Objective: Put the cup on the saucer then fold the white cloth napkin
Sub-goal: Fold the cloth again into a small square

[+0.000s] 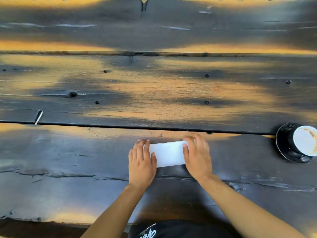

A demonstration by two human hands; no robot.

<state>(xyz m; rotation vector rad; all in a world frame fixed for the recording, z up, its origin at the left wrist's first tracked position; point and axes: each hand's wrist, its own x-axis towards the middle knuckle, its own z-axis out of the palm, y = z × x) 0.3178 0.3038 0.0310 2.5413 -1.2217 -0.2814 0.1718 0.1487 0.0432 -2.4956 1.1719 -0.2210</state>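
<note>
Cup [304, 143] sits on saucer [283, 145], well right of napkin [167, 154]. Left hand [141, 162] and right hand [197, 157] press its ends, fingers flat, probably to set the crease.

The napkin [169, 154] was plain white, without pattern. The surface [154, 93] was dark charred-looking wood, streaked grey-black with amber-orange patches and dotted with black knots. The saucer [283, 145] was glossy black; the cup [304, 143] was black outside, its inside whitish with a brown stain along the rim.
</note>
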